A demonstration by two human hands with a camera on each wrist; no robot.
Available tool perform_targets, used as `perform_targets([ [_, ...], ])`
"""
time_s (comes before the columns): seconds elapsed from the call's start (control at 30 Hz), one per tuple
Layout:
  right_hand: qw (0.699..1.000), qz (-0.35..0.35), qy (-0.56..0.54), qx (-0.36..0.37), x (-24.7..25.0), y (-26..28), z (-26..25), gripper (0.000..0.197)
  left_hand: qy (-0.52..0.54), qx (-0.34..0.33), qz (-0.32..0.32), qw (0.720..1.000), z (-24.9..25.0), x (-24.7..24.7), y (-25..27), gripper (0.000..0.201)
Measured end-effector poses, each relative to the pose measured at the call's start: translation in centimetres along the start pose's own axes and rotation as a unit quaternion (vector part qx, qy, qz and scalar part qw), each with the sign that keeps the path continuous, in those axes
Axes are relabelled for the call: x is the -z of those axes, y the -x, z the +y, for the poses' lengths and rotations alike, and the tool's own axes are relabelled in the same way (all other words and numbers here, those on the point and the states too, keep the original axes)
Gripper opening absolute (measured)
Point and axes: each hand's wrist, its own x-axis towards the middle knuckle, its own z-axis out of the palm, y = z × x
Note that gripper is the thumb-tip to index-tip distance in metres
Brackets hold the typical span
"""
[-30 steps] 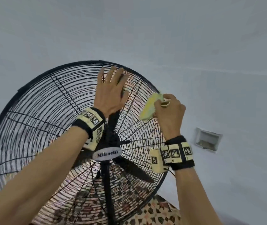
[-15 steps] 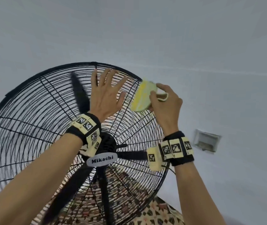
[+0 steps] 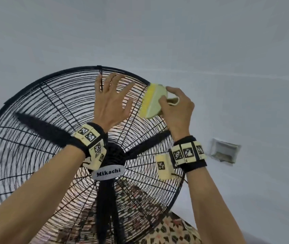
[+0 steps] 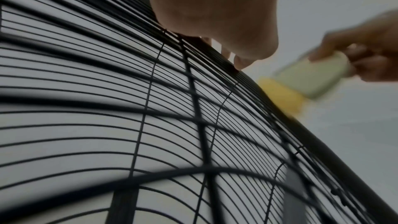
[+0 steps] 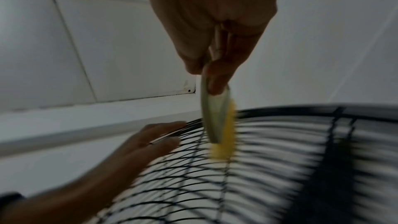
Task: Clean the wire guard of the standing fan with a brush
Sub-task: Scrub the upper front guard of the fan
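The wire guard (image 3: pixel 40 131) fills the lower left of the head view. The left hand (image 3: pixel 111 104) lies flat, fingers spread, near its top. The right hand (image 3: pixel 177 110) grips the brush (image 3: pixel 151 102), bristles on the upper-right rim. Scrubbing seems underway; most wires probably remain.

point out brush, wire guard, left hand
brush (image 3: pixel 153 103): head view, pale green back.
wire guard (image 3: pixel 40 110): head view, upper-left wires.
left hand (image 3: pixel 111 104): head view, back of the hand.
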Motion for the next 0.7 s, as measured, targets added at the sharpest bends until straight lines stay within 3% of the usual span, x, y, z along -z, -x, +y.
perform_targets([
  [0.13,0.973,-0.01,0.215,-0.086,2.2,-0.4,3.1,0.033,0.017,0.01,-0.003,1.0,-0.4,0.0,-0.2,0.052],
  [0.2,0.98,-0.011,0.192,-0.049,2.6,-0.9,3.0,0.031,0.011,0.014,-0.009,1.0,0.0,0.0,-0.2,0.053],
  [0.33,0.999,0.021,0.036,0.009,0.9,-2.8,-0.7,0.026,0.008,0.005,0.012,1.0,0.6,0.0,-0.2,0.052],
  [0.4,1.0,0.029,0.004,0.009,0.2,-3.9,-1.5,0.022,0.01,0.004,0.019,1.0,0.3,0.0,-0.2,0.051],
  [0.47,0.999,0.025,0.012,-0.034,0.5,-5.3,-0.4,0.023,0.015,0.006,0.023,1.0,-0.1,0.1,-0.1,0.051],
  [0.6,0.98,0.004,0.17,-0.107,2.9,-6.5,3.8,0.032,0.026,0.012,0.014,0.999,-0.3,0.2,-0.2,0.054],
  [0.7,0.985,0.005,0.151,-0.083,3.2,-6.2,2.9,0.029,0.024,0.011,0.009,1.0,0.3,0.2,-0.3,0.055],
])
